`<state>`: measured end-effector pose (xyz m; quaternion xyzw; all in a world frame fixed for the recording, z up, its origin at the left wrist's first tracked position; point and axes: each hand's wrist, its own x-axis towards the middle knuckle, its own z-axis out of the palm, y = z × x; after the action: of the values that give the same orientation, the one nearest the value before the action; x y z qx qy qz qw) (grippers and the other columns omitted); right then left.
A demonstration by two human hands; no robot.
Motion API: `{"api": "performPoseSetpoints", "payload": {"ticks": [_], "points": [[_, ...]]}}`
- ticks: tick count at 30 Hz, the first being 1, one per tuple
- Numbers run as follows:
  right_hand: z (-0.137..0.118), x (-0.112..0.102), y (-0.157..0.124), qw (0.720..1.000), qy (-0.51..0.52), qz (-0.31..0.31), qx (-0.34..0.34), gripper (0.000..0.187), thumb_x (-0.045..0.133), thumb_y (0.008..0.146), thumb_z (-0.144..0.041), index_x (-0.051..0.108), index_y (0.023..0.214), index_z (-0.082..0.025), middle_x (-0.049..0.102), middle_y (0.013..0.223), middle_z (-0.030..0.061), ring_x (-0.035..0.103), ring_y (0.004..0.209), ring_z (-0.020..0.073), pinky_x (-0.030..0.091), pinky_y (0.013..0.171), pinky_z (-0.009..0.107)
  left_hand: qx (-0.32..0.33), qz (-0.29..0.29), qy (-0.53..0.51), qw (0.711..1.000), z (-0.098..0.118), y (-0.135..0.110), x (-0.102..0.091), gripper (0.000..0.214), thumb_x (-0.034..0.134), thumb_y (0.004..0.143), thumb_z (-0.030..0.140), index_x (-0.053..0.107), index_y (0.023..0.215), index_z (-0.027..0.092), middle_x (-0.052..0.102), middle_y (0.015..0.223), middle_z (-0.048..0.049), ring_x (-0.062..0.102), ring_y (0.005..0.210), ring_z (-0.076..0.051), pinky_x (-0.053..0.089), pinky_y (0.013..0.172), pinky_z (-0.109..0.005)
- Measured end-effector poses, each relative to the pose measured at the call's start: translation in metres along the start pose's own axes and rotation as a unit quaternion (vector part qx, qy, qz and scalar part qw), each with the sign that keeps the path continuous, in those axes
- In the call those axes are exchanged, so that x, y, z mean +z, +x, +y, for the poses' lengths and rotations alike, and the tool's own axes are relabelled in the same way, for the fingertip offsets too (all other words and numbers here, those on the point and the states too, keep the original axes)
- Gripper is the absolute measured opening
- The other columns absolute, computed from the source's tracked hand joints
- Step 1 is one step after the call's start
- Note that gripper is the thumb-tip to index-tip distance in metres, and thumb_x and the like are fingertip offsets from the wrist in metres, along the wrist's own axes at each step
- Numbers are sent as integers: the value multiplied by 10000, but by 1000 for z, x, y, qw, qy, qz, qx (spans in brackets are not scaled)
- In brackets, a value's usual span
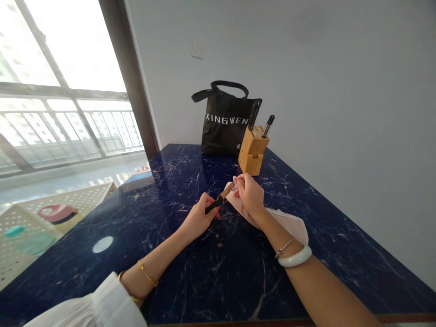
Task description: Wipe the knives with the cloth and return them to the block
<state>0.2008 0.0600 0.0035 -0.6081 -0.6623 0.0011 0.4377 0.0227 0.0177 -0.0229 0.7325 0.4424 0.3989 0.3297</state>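
My left hand (197,217) grips the black handle of a kitchen knife (214,205), whose blade (226,191) points up and to the right, looking tan in this light. My right hand (250,195) pinches a pale pink cloth (289,225) around the far end of the blade, so the tip is hidden. The rest of the cloth trails down onto the tabletop under my right wrist. A bamboo knife block (253,150) stands just beyond my hands, with two dark-handled knives (254,114) in it.
The dark blue marble table (218,281) ends at a grey wall on the right. A black tote bag (225,122) printed XINGWEN stands behind the block. A large window (68,122) is to the left, beyond a perforated panel (30,240) below the table's left edge.
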Motion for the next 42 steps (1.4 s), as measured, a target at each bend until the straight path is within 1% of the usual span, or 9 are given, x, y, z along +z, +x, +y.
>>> {"api": "performPoseSetpoints", "payload": {"ticks": [7, 11, 14, 19, 26, 32, 35, 38, 42], "points": [[16, -2, 8, 999, 11, 46, -2, 266, 380, 884, -428, 522, 840, -208, 635, 781, 3, 586, 705, 153, 351, 586, 232, 0, -4, -9, 1000, 3, 0, 1, 90, 467, 834, 235, 389, 861, 200, 655, 707, 12, 595, 682, -140, 398, 664, -249], [4, -3, 3, 999, 46, 9, 10, 270, 352, 900, -397, 518, 821, -200, 584, 577, -26, 559, 533, 122, 333, 527, 223, -8, -3, -5, 1000, 4, 0, -1, 101, 472, 832, 233, 380, 859, 200, 660, 716, 7, 598, 696, -144, 398, 689, -258], [4, -5, 3, 997, 56, 23, 38, 278, 351, 896, -404, 521, 830, -194, 614, 630, -14, 546, 485, 110, 328, 510, 228, -2, -13, -22, 1000, 4, 1, -1, 106, 465, 839, 256, 379, 859, 197, 658, 717, -1, 598, 697, -145, 404, 688, -261], [6, -4, 4, 996, 25, 83, 15, 276, 382, 878, -416, 536, 837, -191, 640, 763, 22, 593, 695, 166, 358, 591, 247, -30, 31, -27, 999, 0, 3, -2, 118, 470, 834, 267, 380, 863, 197, 655, 725, -6, 598, 692, -154, 409, 655, -267], [-16, 3, -9, 996, 50, 14, -68, 166, 432, 869, -318, 560, 854, -213, 651, 866, -7, 597, 788, 139, 378, 668, 224, -6, 37, -13, 999, 0, 1, 0, 89, 482, 813, 219, 405, 851, 200, 640, 797, -5, 586, 800, -161, 410, 734, -284], [-3, 3, -2, 998, 42, 48, 19, 258, 408, 869, -410, 567, 836, -209, 643, 736, -7, 585, 640, 140, 346, 578, 243, -2, 48, -50, 998, -4, 3, 0, 114, 499, 813, 253, 411, 844, 187, 628, 774, -13, 579, 780, -149, 407, 728, -277], [2, 2, 2, 995, 58, 68, 47, 289, 400, 863, -439, 563, 850, -201, 646, 779, 9, 586, 663, 150, 344, 576, 247, -40, 72, -107, 991, -6, 6, 0, 184, 517, 799, 308, 392, 837, 179, 623, 722, -8, 559, 614, -111, 401, 588, -237], [-1, 0, 2, 994, 67, 71, 43, 304, 411, 853, -460, 562, 835, -197, 644, 780, 17, 588, 696, 162, 346, 587, 249, -95, 63, -169, 979, -4, 7, 1, 253, 537, 768, 355, 370, 842, 180, 617, 699, 12, 394, 363, -40, 280, 378, -189], [-6, -1, 0, 995, 65, 71, 37, 297, 419, 850, -467, 554, 809, -206, 635, 729, 0, 582, 673, 154, 340, 582, 245, -121, 52, -233, 964, 1, 6, 2, 299, 564, 725, 377, 355, 823, 188, 606, 663, 34, 288, 279, -17, 178, 282, -170]]}}
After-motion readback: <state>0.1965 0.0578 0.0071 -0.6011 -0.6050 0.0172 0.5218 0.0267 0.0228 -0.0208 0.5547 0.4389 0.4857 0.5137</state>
